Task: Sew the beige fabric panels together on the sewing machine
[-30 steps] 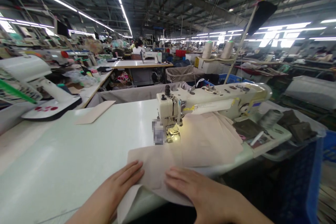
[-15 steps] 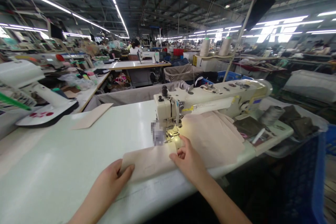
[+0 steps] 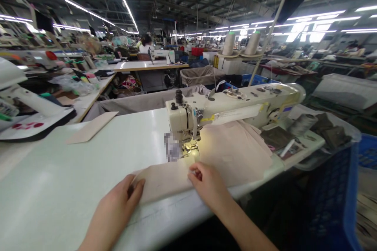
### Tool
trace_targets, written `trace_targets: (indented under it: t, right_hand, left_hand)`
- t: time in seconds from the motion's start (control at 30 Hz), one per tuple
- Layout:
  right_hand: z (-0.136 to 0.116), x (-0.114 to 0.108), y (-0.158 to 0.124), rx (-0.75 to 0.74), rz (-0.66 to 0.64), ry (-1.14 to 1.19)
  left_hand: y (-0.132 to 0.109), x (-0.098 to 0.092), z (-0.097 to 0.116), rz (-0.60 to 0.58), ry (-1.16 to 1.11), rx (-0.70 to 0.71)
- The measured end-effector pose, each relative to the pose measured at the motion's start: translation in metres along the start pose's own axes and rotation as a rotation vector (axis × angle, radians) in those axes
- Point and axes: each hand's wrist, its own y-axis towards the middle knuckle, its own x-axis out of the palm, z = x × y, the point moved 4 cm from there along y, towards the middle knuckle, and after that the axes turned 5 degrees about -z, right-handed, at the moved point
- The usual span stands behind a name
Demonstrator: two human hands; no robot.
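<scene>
A folded strip of beige fabric (image 3: 165, 178) lies on the white sewing table (image 3: 73, 172) in front of the cream sewing machine (image 3: 229, 108). My left hand (image 3: 123, 200) pinches the strip's left end. At the strip's right end, just before the lit presser foot (image 3: 190, 148), my right hand (image 3: 206, 182) is curled with its fingers gripping the cloth. More beige fabric (image 3: 238, 151) lies piled under the machine arm to the right.
A flat beige piece (image 3: 91, 126) lies at the table's far left. Another white machine (image 3: 26, 110) stands on the left bench. Thread cones (image 3: 240, 43) rise behind. Dark pieces and a grey spool (image 3: 303, 123) sit on the right tray. A blue crate (image 3: 338, 200) stands at right.
Both hands left the flat spread cloth, which is now folded into a strip. My right hand drew back slightly from the presser foot and the view shifted left.
</scene>
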Motion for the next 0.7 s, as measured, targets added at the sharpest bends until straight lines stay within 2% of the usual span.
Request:
trace_targets:
  t: [0.2,0.4,0.57,0.7]
  right_hand:
    - [-0.0008,-0.0006,0.0009,0.013,-0.006,-0.024]
    - [-0.0012,0.0001,0.0015,0.034,-0.015,-0.037]
    - [-0.0018,0.0003,0.0029,0.020,-0.020,-0.123]
    - [0.0025,0.0013,0.0034,0.009,-0.049,-0.122]
  left_hand:
    - [-0.0002,-0.0013,0.0027,-0.028,0.114,-0.057]
    - [0.0023,-0.0017,0.0037,-0.041,0.132,-0.049]
    - [0.0031,0.0005,0.0017,-0.008,0.092,-0.028]
    - [0.0036,-0.0002,-0.0015,0.069,0.004,-0.021]
